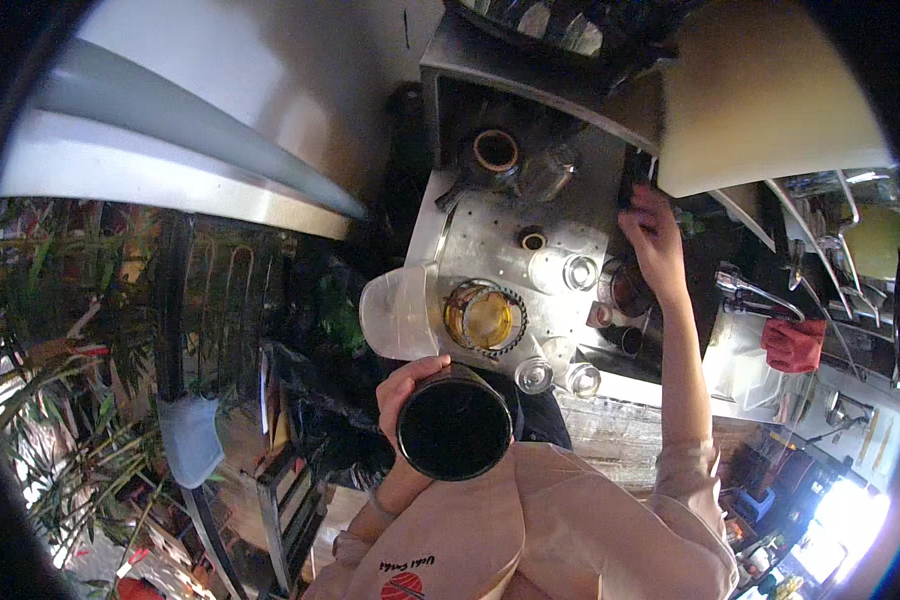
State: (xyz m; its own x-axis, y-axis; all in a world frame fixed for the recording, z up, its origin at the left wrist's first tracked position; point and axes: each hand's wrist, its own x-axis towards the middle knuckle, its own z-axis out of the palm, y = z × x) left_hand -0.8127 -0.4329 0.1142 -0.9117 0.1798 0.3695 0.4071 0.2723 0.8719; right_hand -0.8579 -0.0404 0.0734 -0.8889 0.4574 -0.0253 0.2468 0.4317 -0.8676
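Note:
My left hand (pixel 407 390) is closed around the side of a large black cylindrical container (pixel 454 425), held up close to my chest; its inside is too dark to make out. My right arm stretches across the steel counter (pixel 570 240), and my right hand (pixel 652 232) is at the far right with its fingers curled by a dark shape that I cannot make out. Between the hands stands a glass vessel with amber liquid (pixel 488 318), ringed by a dark beaded rim. A frosted plastic pitcher (pixel 398 312) stands left of it.
Clear glasses (pixel 580 272) stand upright around the counter, with a small dark cup (pixel 533 239) among them. Farther back is a dark pot with a brown rim (pixel 496 150). Right of my arm are a tap (pixel 760 292) and red cloth (pixel 794 345). A shelf (pixel 540 95) overhangs the back.

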